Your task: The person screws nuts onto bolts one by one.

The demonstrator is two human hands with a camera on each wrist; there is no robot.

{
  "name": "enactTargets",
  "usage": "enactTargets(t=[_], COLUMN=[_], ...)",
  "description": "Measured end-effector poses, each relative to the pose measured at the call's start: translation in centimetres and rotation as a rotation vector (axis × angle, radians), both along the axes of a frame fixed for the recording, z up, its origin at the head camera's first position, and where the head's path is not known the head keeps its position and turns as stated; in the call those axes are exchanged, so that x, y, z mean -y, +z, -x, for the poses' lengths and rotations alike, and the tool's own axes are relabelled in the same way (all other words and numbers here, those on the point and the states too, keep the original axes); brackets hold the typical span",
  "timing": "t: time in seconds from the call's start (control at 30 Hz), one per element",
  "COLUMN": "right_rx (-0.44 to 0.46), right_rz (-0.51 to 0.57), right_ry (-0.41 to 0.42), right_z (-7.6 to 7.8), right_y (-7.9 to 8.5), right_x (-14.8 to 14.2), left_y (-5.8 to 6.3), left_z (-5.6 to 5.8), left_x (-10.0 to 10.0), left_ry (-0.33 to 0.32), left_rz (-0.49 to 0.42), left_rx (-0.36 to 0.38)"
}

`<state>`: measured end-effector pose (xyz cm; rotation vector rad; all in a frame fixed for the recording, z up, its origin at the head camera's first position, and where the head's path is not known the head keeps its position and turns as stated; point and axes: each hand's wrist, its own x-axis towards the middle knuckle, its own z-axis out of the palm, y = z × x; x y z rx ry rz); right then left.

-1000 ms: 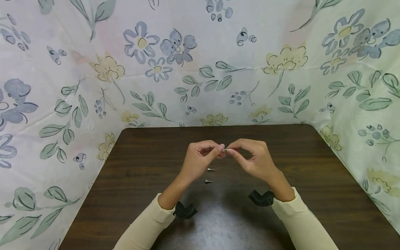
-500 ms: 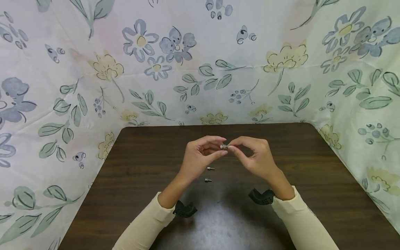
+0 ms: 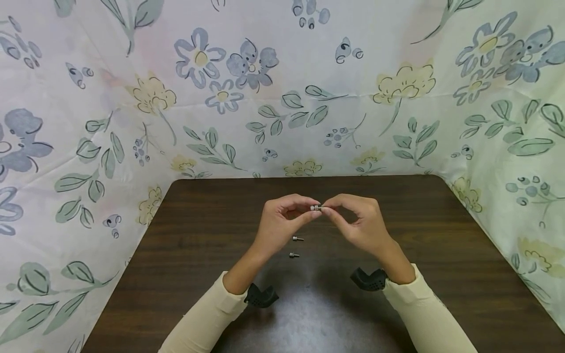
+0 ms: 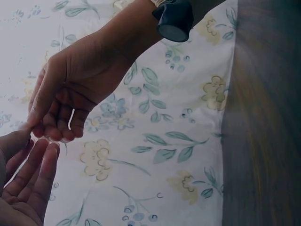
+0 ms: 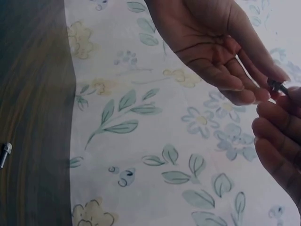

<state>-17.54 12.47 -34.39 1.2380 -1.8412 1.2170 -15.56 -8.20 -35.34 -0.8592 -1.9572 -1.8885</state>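
A small silver bolt (image 3: 315,208) is held level between both hands above the table, its thicker head to the left and its thin shank to the right. My right hand (image 3: 361,220) pinches the shank end between thumb and forefinger. At the head end, my left hand (image 3: 282,218) has its thumb and fingertips around the bolt. The right wrist view shows the bolt dark between the fingertips; in the left wrist view the fingers hide it. Two similar bolts, an upper one (image 3: 298,239) and a lower one (image 3: 294,255), lie on the table below the left hand.
The dark wooden table (image 3: 198,235) meets a floral cloth (image 3: 282,142) at the back and sides. Black wrist devices, a left one (image 3: 262,296) and a right one (image 3: 370,279), sit at the cream sleeve cuffs.
My left thumb and fingers covered the bolt's head, then spread apart from it, and now have come together around it again. The right hand keeps its pinch, almost still.
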Motion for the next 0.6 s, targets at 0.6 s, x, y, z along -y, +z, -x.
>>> enactTargets(t=[0.6], right_rx=[-0.033], right_rz=[0.017], right_ry=[0.000], right_z=[-0.12], right_y=[0.11], right_x=[0.09], left_y=[-0.51], left_z=[0.28], left_x=[-0.34], left_ry=[0.004], left_rz=[-0.005], left_rx=[-0.012])
